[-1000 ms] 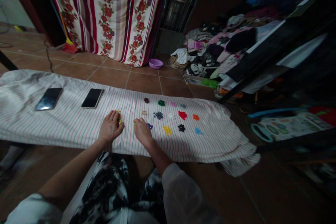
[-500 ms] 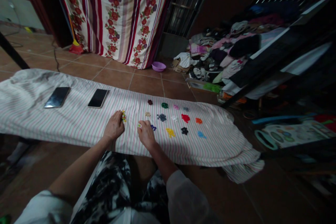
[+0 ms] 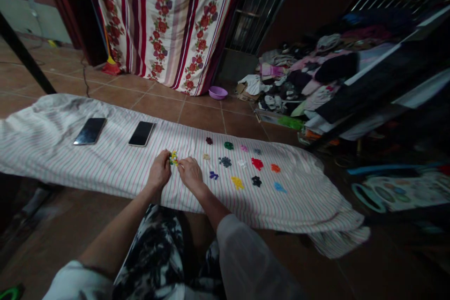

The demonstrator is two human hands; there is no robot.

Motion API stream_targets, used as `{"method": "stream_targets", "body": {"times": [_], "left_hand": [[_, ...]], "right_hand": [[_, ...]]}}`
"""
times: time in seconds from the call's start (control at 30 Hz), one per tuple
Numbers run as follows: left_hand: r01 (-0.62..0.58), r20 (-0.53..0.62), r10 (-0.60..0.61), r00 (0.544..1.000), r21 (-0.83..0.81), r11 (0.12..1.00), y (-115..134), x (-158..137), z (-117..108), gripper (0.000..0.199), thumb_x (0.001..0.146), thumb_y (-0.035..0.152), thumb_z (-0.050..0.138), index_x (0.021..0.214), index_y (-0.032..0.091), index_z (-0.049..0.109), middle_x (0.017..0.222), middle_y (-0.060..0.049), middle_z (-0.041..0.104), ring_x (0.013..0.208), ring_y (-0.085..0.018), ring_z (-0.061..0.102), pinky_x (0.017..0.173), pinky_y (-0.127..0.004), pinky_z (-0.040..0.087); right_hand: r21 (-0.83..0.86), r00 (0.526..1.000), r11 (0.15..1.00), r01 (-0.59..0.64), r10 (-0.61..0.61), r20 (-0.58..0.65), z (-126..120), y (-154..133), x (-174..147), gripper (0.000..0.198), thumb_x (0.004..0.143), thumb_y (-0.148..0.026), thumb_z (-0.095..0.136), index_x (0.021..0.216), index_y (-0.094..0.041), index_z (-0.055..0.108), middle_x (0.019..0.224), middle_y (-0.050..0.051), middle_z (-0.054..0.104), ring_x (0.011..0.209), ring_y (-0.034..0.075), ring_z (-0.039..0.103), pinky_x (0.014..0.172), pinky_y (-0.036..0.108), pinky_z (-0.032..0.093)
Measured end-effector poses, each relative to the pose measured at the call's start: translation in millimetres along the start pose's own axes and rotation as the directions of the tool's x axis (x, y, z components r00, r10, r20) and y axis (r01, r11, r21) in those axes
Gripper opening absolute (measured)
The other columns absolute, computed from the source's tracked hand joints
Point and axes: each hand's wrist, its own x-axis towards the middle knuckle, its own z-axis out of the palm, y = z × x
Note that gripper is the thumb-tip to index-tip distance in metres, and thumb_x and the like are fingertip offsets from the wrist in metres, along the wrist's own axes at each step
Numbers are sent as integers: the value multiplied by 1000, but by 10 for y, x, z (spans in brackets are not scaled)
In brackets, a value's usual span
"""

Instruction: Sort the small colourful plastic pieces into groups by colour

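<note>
A small cluster of yellow and green pieces (image 3: 174,158) is on the striped cloth (image 3: 119,168) between my two hands. My left hand (image 3: 160,168) is closed at its left side, fingertips gripping it. My right hand (image 3: 190,173) reaches its right side in a pinch; whatever is between those fingertips is too small to make out. Right of my hands lie little piles sorted by colour, among them purple pieces (image 3: 213,176), beige pieces (image 3: 206,156), dark grey pieces (image 3: 225,162), yellow pieces (image 3: 237,183), red pieces (image 3: 257,164) and black pieces (image 3: 256,181).
Two phones, a larger phone (image 3: 90,131) and a smaller phone (image 3: 141,133), lie on the cloth at the left. Beyond the cloth-covered surface are a purple basin (image 3: 218,93), a flowered curtain (image 3: 168,23) and a heap of clothes (image 3: 298,75).
My right hand has moved left from beside the purple pieces to the cluster, bringing a tiny yellow-green piece along. The left hand's fingers have curled more, and the view has shifted slightly.
</note>
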Motion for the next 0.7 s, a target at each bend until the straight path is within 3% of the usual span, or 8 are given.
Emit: {"method": "stream_targets", "body": {"times": [0.1,0.4,0.7], "left_hand": [[-37,-4,37,999,8,999,21,2,6,33,87,19,36,111,17,58,122,-12,61,123,-22,52,108,-44,39],[10,17,-10,1000,4,1000,54,-21,-13,36,82,15,37,111,16,60,123,-12,60,123,-22,51,108,-42,40],[11,-1,-11,1000,12,1000,47,-27,-7,37,79,13,38,109,17,59,123,-12,60,123,-22,51,108,-44,40]], "right_hand": [[-45,999,998,-46,45,-6,40,-81,98,22,93,-31,49,100,-22,67,99,6,63,99,18,52,86,28,38],[-80,988,987,-142,147,54,62,-249,226,19,91,-28,50,104,-21,62,104,7,64,102,20,52,86,31,38],[-35,986,988,-153,155,68,34,-265,256,17,88,-22,50,99,-19,63,101,8,66,99,20,56,84,29,39]]}}
